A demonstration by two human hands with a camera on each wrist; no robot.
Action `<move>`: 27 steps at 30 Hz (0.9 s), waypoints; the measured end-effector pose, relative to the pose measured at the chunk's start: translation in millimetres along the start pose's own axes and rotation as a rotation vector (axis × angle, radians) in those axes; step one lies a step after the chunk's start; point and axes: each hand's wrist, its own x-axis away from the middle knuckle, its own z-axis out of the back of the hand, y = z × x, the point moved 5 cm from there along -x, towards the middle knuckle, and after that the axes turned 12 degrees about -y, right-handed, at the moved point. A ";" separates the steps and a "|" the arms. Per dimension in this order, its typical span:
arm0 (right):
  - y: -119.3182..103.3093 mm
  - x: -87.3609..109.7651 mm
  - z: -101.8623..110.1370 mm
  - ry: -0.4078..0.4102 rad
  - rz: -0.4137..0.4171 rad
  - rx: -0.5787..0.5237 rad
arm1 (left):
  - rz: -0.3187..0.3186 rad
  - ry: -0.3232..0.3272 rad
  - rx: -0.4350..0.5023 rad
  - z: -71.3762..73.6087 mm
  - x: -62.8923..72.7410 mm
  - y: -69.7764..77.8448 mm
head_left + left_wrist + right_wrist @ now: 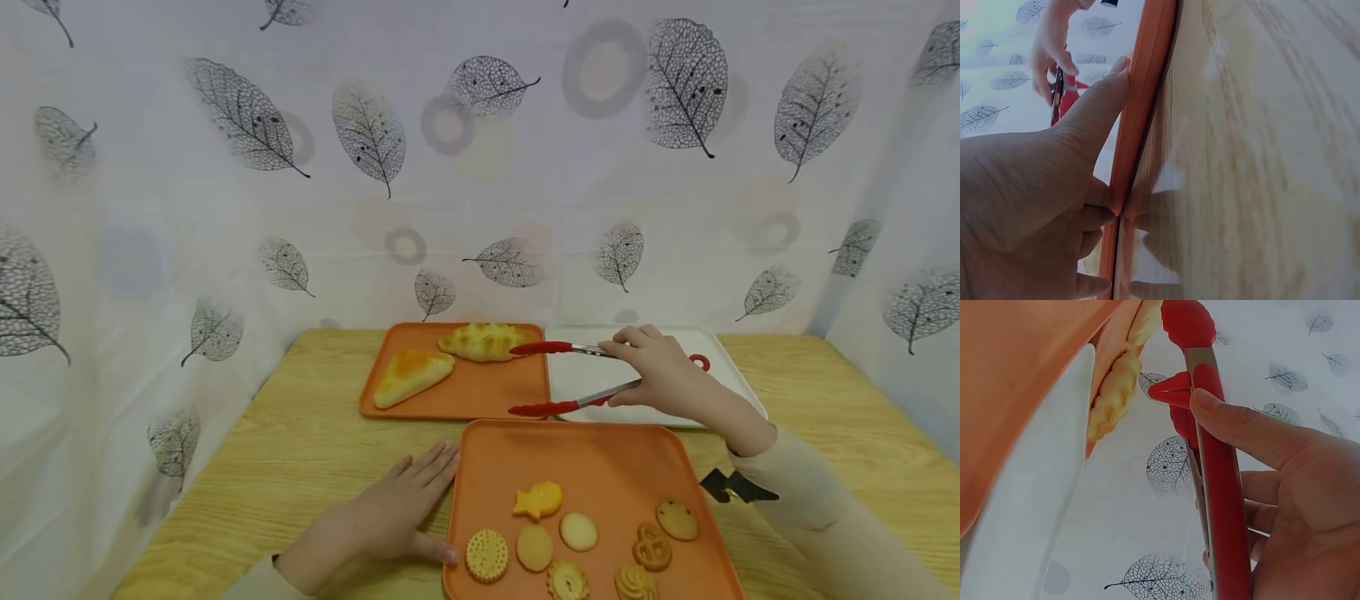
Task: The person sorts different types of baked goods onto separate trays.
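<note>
Tongs (1222, 487) with red tips sit in the grip of the right hand (660, 371), arms spread, above the far trays. One tip overlaps the right end of a long bread (480, 343); contact cannot be told. That bread and a triangular bread (411, 379) lie on the far-left orange tray (487, 392), beside the white tray (573, 375). The left hand (390, 512), fingers extended, touches the left rim of the near orange tray (570, 450), which holds cookies (535, 547).

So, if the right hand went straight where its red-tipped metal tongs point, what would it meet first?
Probably the golden braided bread on the far orange rectangular tray; the tongs' farther red tip visually overlaps the bread, though height is unclear.
</note>
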 end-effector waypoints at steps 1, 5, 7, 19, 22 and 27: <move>0.6 4.9 0.3 -0.001 0.003 -0.009 | 0.000 0.000 0.000 0.2 0.1 0.1; 2.6 22.1 1.4 -0.007 0.030 -0.050 | -0.002 0.000 0.006 0.4 -0.2 -0.2; 2.9 28.9 1.6 -0.016 0.050 -0.062 | -0.001 -0.003 0.009 0.0 -0.6 -0.9; 2.1 55.9 -13.0 -0.055 0.209 -0.148 | -0.006 -0.006 0.020 -0.4 -0.5 -1.1; 1.8 58.4 -16.6 -0.087 0.239 -0.161 | 0.001 -0.011 0.026 0.0 -0.4 -1.0; 1.4 61.4 -16.8 -0.110 0.264 -0.156 | 0.007 -0.013 0.030 0.4 -0.5 -0.4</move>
